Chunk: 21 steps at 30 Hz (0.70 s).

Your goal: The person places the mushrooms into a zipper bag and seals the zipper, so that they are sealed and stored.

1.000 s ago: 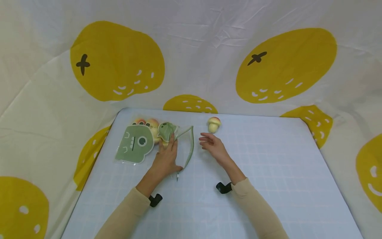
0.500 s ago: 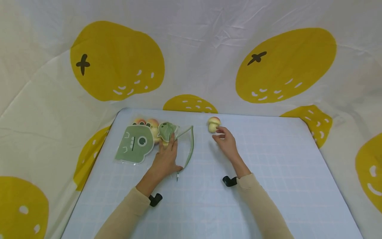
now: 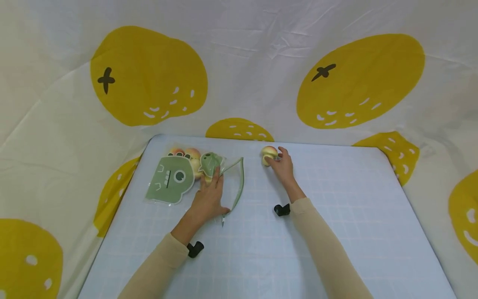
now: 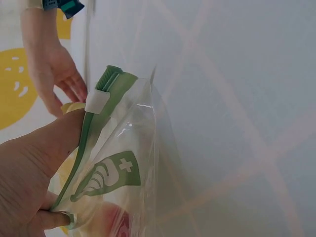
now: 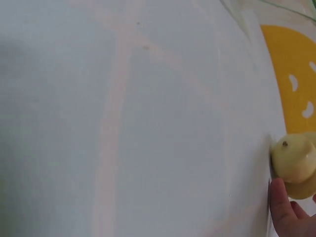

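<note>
A clear zip bag with a green monster print (image 3: 169, 178) lies at the table's left, its green-edged mouth standing apart. Toy mushrooms (image 3: 194, 160) show inside. My left hand (image 3: 207, 200) spreads its fingers along the mouth; in the left wrist view its thumb (image 4: 64, 136) lies beside the white slider (image 4: 97, 101) on the green zip. My right hand (image 3: 284, 169) is at a single toy mushroom (image 3: 268, 150), red-yellow cap, pale stem. Its thumb crosses the stem and the fingers curl at the cap's right side. In the right wrist view the thumb (image 5: 280, 202) touches the mushroom (image 5: 294, 157).
A pale blue checked cloth (image 3: 336, 216) covers the table. Behind it hangs a white curtain (image 3: 246, 74) printed with yellow fruit. Black wrist cameras (image 3: 281, 209) sit near both cuffs.
My right hand has moved from beside the bag, rightward and away from me, to the lone mushroom, its thumb now across the stem. The left hand and bag have stayed in place.
</note>
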Motion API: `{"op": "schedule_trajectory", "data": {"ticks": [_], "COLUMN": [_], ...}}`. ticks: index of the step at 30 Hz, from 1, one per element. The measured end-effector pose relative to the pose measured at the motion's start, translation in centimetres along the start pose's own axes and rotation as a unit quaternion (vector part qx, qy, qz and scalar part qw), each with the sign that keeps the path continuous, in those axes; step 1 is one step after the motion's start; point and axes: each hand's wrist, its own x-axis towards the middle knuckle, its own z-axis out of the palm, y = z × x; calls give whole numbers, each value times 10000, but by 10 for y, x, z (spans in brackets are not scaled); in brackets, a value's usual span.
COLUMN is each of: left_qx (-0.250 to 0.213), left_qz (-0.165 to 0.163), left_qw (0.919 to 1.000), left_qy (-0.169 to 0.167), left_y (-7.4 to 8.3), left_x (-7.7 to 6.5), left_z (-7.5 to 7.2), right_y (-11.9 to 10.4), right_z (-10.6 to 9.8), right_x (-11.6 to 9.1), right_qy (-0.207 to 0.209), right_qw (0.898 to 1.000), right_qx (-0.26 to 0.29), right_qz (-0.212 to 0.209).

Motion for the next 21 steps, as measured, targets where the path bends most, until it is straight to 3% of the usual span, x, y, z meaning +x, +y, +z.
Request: {"op": "schedule_trajectory", "data": {"ticks": [21], "left_qx": [-62], "left_qz": [-5], "left_qw": [10000], "left_qy": [48], "left_y": [-1], "left_x": [-1], "left_z": [1], "right_y": [0], "right_z": [10], "right_x": [13], "right_qy": [22], "right_qw": [9982], "right_qx": [420], "right_qz": [422]}}
